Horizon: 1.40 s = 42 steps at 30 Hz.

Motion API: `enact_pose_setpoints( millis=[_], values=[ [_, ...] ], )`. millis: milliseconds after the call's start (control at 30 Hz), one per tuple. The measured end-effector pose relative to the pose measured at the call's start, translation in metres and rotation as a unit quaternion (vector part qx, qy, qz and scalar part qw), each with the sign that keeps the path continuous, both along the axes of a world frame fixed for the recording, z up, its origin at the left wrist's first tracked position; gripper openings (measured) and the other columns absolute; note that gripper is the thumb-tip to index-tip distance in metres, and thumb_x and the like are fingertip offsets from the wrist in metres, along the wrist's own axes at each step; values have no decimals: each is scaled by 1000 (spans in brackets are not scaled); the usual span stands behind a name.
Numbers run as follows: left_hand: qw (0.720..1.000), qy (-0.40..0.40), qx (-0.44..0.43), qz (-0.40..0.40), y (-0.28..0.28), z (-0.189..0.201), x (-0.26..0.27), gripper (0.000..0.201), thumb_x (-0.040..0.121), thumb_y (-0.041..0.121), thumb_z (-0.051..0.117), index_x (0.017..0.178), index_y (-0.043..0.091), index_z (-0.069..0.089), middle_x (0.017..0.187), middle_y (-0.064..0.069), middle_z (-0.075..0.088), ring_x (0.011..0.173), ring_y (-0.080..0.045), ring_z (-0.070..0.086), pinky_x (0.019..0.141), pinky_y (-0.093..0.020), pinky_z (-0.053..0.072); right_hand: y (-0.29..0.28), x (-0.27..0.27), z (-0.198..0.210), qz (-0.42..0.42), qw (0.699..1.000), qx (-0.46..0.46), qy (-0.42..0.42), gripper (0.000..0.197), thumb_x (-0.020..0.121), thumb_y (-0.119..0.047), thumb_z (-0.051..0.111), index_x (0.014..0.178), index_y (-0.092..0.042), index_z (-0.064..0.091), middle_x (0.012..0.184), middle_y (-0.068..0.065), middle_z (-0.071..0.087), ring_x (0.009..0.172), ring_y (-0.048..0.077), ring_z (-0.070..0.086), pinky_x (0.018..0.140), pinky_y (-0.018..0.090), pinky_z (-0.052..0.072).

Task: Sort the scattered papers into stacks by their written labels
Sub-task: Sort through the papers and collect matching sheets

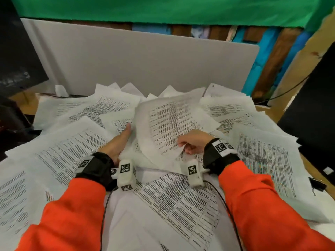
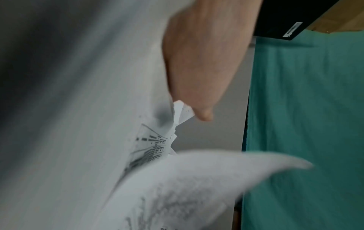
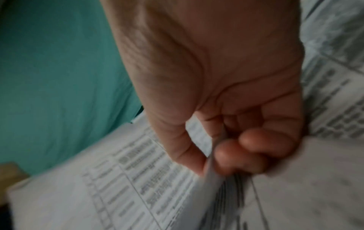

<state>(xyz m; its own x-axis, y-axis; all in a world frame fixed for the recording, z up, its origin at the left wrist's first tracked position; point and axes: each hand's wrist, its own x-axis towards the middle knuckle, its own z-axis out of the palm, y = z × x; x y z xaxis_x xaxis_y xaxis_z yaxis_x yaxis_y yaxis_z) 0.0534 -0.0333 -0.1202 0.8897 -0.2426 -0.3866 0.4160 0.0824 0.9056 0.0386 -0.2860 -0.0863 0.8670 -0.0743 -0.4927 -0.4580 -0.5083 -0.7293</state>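
Note:
Printed sheets of paper point(image 1: 72, 151) lie scattered and overlapping all over the table. My right hand point(image 1: 182, 144) pinches the near edge of one printed sheet point(image 1: 170, 122) and holds it lifted and curled above the pile. In the right wrist view the thumb and curled fingers point(image 3: 232, 154) clamp that sheet's edge point(image 3: 211, 172). My left hand point(image 1: 123, 138) lies with straight fingers along the left side of the lifted sheet, against the papers beneath. In the left wrist view the left hand point(image 2: 197, 77) is edge-on beside a paper point(image 2: 88, 109); its fingertips are hidden.
A grey partition board point(image 1: 145, 60) stands behind the pile. Dark monitors flank the table at the left point(image 1: 16, 51) and right point(image 1: 311, 115). A black binder clip point(image 1: 317, 183) lies at the right edge. Green cloth point(image 1: 163, 9) hangs above.

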Motion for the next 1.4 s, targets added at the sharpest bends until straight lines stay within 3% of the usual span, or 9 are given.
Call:
enact_pose_setpoints(
  millis=[333,567,700,800,900,1000,1133,1267,1400],
  values=[
    [997,-6,-61,-40,-1,12,-6,44,98,41,42,115,5,62,82,-10,75,68,-22,73,51,-25,55,-8,3,20,134,961,-242,-1,31,73,-21,60,46,-22,45,59,4,49,49,22,42,51,23,34],
    [984,-85,143,-67,-2,8,-6,19,91,6,60,110,7,59,104,-13,68,84,-23,65,68,-32,53,-20,-22,55,94,978,-180,-51,38,95,-37,61,124,-14,54,97,2,58,89,27,61,70,33,54],
    [981,-95,165,-36,-2,7,-6,22,93,16,60,112,5,59,93,-10,70,85,-30,68,80,-41,56,-54,-68,66,224,835,-479,150,79,74,-71,66,131,-18,59,130,1,62,112,24,62,100,40,50],
    [990,-72,119,-24,-8,9,-11,6,93,12,58,97,7,58,62,-2,72,54,-16,69,46,-26,55,-67,-111,53,273,768,-533,228,112,67,-74,71,154,-18,29,147,5,50,132,26,49,106,35,41],
    [994,-50,78,-61,-10,9,-17,20,92,0,54,112,0,56,66,-3,74,56,-16,71,44,-25,53,-77,-134,35,223,812,-515,161,125,76,-51,77,157,-18,-12,155,13,38,136,33,44,109,37,41],
    [994,-53,71,-58,-9,9,-18,32,93,-7,48,124,-3,49,80,-9,73,56,-15,71,45,-25,54,-86,-132,31,175,850,-485,111,114,77,-27,78,157,-11,-2,142,15,53,117,32,60,96,41,53],
    [996,-53,53,-41,-14,15,-24,34,96,-3,45,129,-4,44,106,-17,62,59,-18,71,47,-28,55,-95,-127,29,170,823,-539,43,26,85,-9,69,109,-4,62,121,17,65,100,30,64,79,33,53],
    [997,-56,47,-15,-19,17,-30,39,100,4,40,138,-2,38,134,-25,51,111,-36,56,84,-42,45,-77,-110,64,55,782,-605,-139,23,99,-10,47,116,-5,62,114,12,67,104,31,66,84,38,53],
    [994,-78,72,-6,-20,19,-30,39,99,0,40,138,0,39,128,-17,54,110,-34,56,83,-40,46,-2,-89,102,67,754,-591,-280,29,96,-7,50,122,-11,62,112,10,68,103,31,67,82,39,52]
  ],
)
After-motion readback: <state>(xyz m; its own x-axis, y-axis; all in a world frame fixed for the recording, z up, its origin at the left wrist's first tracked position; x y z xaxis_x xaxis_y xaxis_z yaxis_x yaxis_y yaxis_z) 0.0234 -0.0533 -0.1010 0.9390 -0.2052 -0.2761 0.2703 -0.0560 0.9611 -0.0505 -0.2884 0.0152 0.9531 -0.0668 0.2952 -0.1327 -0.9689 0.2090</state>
